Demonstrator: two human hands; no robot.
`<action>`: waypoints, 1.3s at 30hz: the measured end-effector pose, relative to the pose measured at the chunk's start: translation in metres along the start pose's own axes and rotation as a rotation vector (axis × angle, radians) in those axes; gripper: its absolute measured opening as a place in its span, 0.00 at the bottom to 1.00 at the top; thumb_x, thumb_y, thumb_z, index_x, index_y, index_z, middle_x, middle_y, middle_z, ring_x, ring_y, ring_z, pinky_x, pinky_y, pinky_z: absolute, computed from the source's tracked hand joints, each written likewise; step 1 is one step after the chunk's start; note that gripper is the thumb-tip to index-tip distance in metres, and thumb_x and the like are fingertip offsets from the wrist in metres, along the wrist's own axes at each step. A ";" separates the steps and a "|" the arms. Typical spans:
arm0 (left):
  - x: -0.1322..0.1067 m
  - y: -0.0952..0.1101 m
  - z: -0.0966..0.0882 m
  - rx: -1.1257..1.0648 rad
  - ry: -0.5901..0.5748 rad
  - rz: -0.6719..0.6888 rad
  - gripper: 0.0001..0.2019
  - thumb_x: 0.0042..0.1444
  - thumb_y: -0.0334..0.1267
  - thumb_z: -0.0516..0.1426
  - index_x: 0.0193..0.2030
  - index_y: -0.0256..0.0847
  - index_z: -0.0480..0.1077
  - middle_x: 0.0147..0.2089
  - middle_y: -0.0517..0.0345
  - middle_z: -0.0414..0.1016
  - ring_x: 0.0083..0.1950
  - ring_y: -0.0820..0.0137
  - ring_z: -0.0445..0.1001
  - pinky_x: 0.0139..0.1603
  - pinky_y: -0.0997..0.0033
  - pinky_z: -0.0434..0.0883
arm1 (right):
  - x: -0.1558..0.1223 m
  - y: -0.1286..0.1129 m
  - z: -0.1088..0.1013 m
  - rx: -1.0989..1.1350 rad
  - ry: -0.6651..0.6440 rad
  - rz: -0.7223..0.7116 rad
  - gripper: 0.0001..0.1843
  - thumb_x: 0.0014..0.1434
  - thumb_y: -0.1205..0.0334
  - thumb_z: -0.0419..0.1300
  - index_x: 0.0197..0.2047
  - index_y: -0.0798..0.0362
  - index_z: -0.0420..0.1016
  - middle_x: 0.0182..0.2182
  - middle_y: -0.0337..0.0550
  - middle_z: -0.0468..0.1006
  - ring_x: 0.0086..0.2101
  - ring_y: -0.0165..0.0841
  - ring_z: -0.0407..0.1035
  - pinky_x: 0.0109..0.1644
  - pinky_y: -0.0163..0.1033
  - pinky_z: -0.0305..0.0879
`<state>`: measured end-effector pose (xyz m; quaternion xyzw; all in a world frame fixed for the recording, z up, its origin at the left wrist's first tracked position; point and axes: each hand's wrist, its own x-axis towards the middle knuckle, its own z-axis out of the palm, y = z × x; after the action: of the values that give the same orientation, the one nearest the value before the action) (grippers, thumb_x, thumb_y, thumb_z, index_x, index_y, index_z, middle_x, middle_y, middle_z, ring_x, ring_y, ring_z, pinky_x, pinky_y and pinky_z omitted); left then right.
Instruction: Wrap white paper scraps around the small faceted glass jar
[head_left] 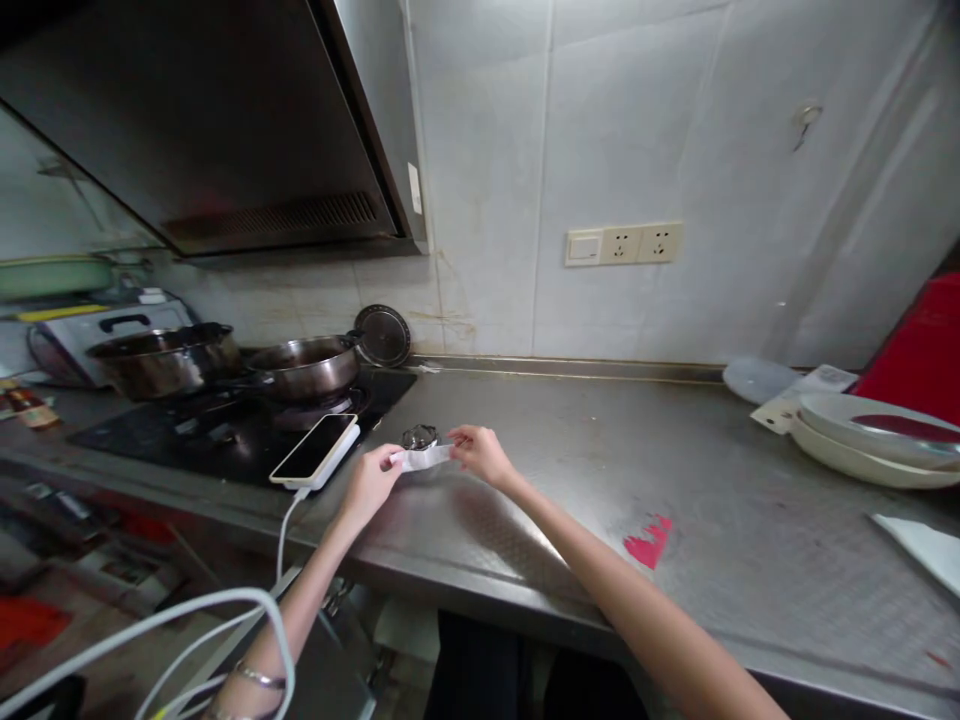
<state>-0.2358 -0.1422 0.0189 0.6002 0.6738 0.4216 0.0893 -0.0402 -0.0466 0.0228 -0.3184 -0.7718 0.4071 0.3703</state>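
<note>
Both of my hands hold a small white strip-like object [424, 457] with a dark, shiny crumpled lump [419, 436] on top of it, just above the steel counter [570, 480]. My left hand [371, 483] pinches its left end with fingers closed. My right hand [480, 453] pinches its right end, fingers also closed. I cannot make out what the object is. A phone [315, 450] on a white power bank lies just left of my left hand, at the edge of the black stove top [187, 440].
Two metal pans [307, 365] [161, 358] sit on the stove under a range hood [210, 130]. A white cable [281, 545] runs from the phone down past the counter edge. Stacked plates [862, 440] stand at the right. A red scrap [646, 541] lies on the counter. Wall sockets [624, 244] are behind.
</note>
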 end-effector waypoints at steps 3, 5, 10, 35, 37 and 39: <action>-0.002 -0.007 -0.006 0.144 0.041 -0.054 0.17 0.48 0.40 0.57 0.45 0.36 0.70 0.47 0.45 0.77 0.49 0.58 0.75 0.52 0.62 0.70 | 0.010 -0.002 0.017 -0.058 0.041 0.013 0.17 0.48 0.75 0.55 0.40 0.56 0.78 0.29 0.43 0.79 0.25 0.30 0.71 0.25 0.31 0.67; -0.001 -0.010 -0.005 0.218 0.039 -0.069 0.29 0.42 0.43 0.63 0.52 0.36 0.66 0.57 0.40 0.69 0.59 0.54 0.68 0.58 0.59 0.65 | 0.014 0.000 0.022 -0.096 0.062 0.022 0.17 0.47 0.76 0.55 0.40 0.57 0.78 0.29 0.44 0.79 0.26 0.31 0.72 0.28 0.32 0.68; 0.008 -0.015 0.010 0.148 -0.079 -0.088 0.38 0.36 0.47 0.67 0.55 0.36 0.62 0.58 0.39 0.68 0.60 0.52 0.66 0.56 0.61 0.66 | 0.018 0.011 0.028 -0.173 0.083 0.036 0.18 0.47 0.76 0.55 0.41 0.55 0.78 0.28 0.42 0.79 0.28 0.31 0.72 0.34 0.32 0.68; 0.035 -0.023 0.011 -0.018 -0.155 -0.042 0.24 0.40 0.48 0.64 0.45 0.39 0.74 0.45 0.51 0.79 0.43 0.59 0.77 0.43 0.69 0.69 | 0.064 0.036 0.021 -0.314 -0.255 -0.238 0.39 0.37 0.57 0.74 0.54 0.51 0.71 0.47 0.47 0.78 0.48 0.45 0.71 0.54 0.45 0.62; 0.035 -0.023 0.009 -0.035 -0.171 -0.032 0.24 0.40 0.47 0.64 0.45 0.39 0.74 0.44 0.52 0.79 0.42 0.60 0.77 0.44 0.68 0.69 | 0.067 0.036 0.018 -0.325 -0.278 -0.279 0.37 0.38 0.55 0.73 0.54 0.52 0.72 0.47 0.47 0.78 0.49 0.45 0.71 0.56 0.46 0.60; 0.036 -0.025 0.007 -0.039 -0.181 -0.024 0.23 0.41 0.46 0.64 0.45 0.39 0.75 0.44 0.53 0.80 0.42 0.60 0.77 0.45 0.68 0.69 | 0.068 0.036 0.015 -0.327 -0.302 -0.320 0.36 0.40 0.53 0.72 0.53 0.52 0.72 0.47 0.47 0.78 0.49 0.45 0.71 0.56 0.45 0.60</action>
<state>-0.2592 -0.1049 0.0117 0.6257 0.6619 0.3777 0.1665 -0.0811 0.0186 0.0067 -0.1836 -0.9143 0.2561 0.2546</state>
